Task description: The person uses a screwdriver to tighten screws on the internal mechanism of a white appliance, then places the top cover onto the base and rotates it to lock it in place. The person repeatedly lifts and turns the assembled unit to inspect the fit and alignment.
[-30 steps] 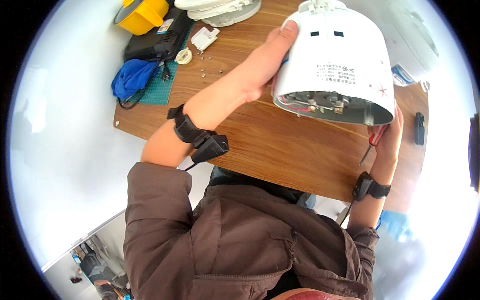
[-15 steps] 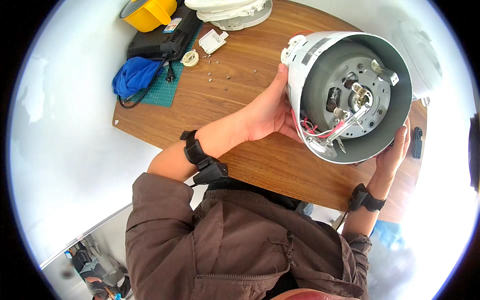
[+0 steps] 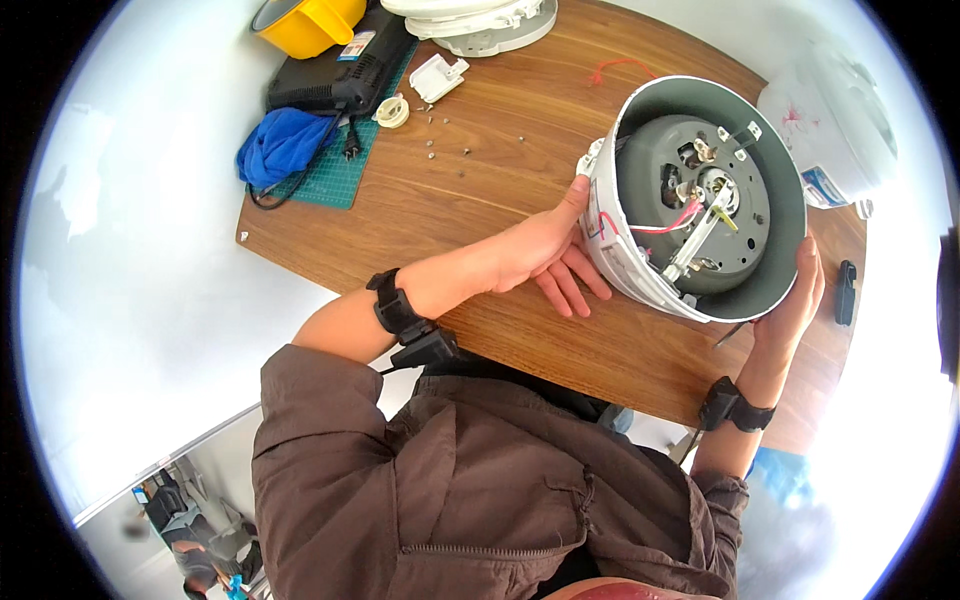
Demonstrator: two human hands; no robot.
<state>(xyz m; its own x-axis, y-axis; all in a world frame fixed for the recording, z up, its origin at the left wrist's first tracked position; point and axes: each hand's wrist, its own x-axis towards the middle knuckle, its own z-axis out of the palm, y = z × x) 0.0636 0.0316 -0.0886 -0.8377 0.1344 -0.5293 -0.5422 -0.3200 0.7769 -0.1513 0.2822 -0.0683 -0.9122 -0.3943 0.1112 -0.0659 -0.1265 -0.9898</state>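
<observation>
One white pot shell [image 3: 630,270], right of centre over the worktop [image 3: 480,210], tipped, mouth turned up toward the head camera. Cannot tell if resting on the wood or held just off it. Inside: grey wall, round metal plate [image 3: 735,258] with slots and holes, pale metal arm [image 3: 700,238] reaching out from its middle, red and white wires [image 3: 672,229] on the left.

Left hand [image 3: 550,245]: thumb laid against the shell's left side, other fingers spread beneath, close to the wall; fingertip contact unclear. Right hand [image 3: 795,300]: against the right outer wall, fingers pointing up near the rim, inner side hidden; cannot tell how far curled. Thin dark rod [image 3: 732,336] jutting out just beside it, below the rim.

Beyond the shell, loose red wire [image 3: 622,65]. Left of it, several scattered screws [image 3: 466,152], white plastic ring [image 3: 392,111], white plastic bracket [image 3: 437,77]. Farther left: blue cloth [image 3: 280,147] and black box [image 3: 310,88] on a green mat [image 3: 325,188], yellow pot [image 3: 335,30] above the box. Near the right edge, small black object [image 3: 846,293].
</observation>
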